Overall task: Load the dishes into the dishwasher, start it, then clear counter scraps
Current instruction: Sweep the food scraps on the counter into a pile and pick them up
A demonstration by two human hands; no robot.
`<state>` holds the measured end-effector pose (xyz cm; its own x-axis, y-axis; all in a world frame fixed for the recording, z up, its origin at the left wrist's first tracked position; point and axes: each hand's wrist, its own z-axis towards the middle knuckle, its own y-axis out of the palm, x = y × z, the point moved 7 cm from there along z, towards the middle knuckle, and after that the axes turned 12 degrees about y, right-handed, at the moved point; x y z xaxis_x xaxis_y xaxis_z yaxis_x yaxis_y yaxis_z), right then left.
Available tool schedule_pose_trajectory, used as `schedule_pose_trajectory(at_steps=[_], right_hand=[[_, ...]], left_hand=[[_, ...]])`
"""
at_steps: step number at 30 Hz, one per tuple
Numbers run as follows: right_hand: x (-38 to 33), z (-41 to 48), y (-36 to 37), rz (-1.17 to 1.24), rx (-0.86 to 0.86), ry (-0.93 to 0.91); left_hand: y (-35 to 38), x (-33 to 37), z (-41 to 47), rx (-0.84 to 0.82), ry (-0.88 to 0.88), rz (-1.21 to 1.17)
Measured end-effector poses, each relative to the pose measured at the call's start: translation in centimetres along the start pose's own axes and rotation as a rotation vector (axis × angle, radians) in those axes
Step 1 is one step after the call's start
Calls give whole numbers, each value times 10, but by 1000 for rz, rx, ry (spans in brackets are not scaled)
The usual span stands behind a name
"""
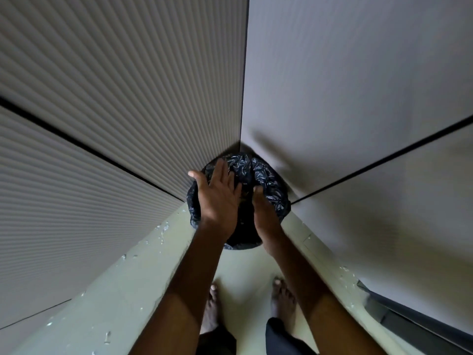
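Two hands are meeting over black bin bag [266,180], which is standing on floor [243,272] in corner; we are laying left hand [217,198] flat on it, fingers straight, grasping nothing; right hand [265,219] is sitting at bag's mouth, fingers hidden, grip impossible to tell; we are judging film thin, soft, light, tear-prone, best pinched at rim; ribbed cabinet front [102,98] and plain cabinet front [358,85] are crowding both sides; bare feet [212,303] are standing close behind.
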<state>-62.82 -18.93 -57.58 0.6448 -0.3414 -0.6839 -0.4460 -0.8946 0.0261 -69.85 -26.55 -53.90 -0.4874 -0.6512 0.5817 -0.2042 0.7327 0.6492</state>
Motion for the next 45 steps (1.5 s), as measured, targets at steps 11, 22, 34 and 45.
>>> schedule_pose_trajectory(at_steps=[11,22,34,45], right_hand=[[-180,-181,22,1026,-86,55],[-381,-398,4,616,-5,-275],[-413,-355,-140,-943,896,-110],[-549,-226,-32,-1066,700,-379]], left_hand=[[146,111,-142,-4,29,-227],[337,323,-243,-268,155,-11],[339,416,-127,-350,591,1754],[425,411,41,-242,748,2056]])
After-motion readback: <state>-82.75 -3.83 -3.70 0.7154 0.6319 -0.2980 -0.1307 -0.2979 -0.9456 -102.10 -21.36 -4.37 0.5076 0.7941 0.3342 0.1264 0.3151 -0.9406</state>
